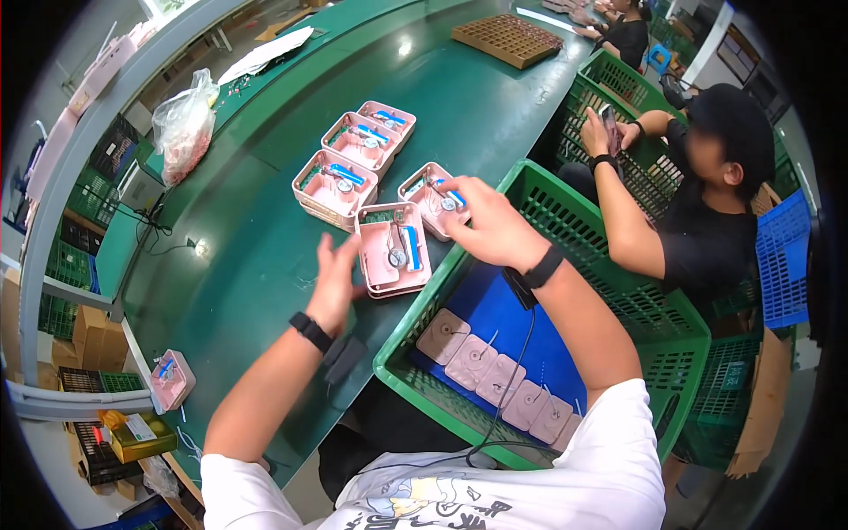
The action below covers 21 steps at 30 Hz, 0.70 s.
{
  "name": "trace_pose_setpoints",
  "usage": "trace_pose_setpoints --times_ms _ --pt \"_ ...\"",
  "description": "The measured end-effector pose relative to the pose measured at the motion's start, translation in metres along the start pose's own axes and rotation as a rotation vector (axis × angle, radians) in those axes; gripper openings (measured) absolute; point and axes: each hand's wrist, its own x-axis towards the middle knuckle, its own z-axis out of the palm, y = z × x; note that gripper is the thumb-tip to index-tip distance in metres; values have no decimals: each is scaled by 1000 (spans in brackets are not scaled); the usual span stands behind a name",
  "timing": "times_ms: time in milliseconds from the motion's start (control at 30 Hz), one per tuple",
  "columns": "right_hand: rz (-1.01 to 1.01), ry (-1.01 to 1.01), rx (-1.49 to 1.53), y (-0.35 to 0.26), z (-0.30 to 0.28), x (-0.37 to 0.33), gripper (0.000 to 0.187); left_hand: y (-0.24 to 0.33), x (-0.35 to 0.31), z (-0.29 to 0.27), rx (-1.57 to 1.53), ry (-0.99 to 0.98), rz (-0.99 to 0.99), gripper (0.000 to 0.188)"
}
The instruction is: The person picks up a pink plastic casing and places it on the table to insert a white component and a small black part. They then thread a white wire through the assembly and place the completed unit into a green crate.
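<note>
Several open pink plastic cases, each with a blue part, a round silver part and thin wires inside, stand on the green table. The nearest stack of pink cases [378, 256] is by the table's edge. My left hand [334, 283] is beside its left side, fingers apart, holding nothing I can see. My right hand [496, 225] grips the pink case [429, 205] to the right, fingers and thumb at its right side. Farther back are another pink case stack [327, 196] and two more cases, the nearer one [350, 132] touching the farther one [397, 131].
A green crate [402, 362] at the table's edge holds pink panels [477, 360] on a blue sheet. A single pink case [171, 382] lies far left. A plastic bag [184, 124] and brown divided tray [495, 40] stand farther back. A co-worker [689, 212] sits at right holding a phone.
</note>
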Motion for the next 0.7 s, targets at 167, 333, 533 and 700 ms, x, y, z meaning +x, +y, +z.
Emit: trace_pose_setpoints --times_ms 167,333,533,700 --pt "-296 366 -287 66 37 -16 41 -2 14 13 238 -221 -220 71" --pt "-386 618 -269 89 79 -9 54 1 44 37 -99 -275 -251 51" --pt "-356 763 -201 86 90 -7 63 41 54 73 -180 -362 -306 42" --pt "-325 769 -232 88 86 -13 68 51 99 119 -129 -342 -285 35"
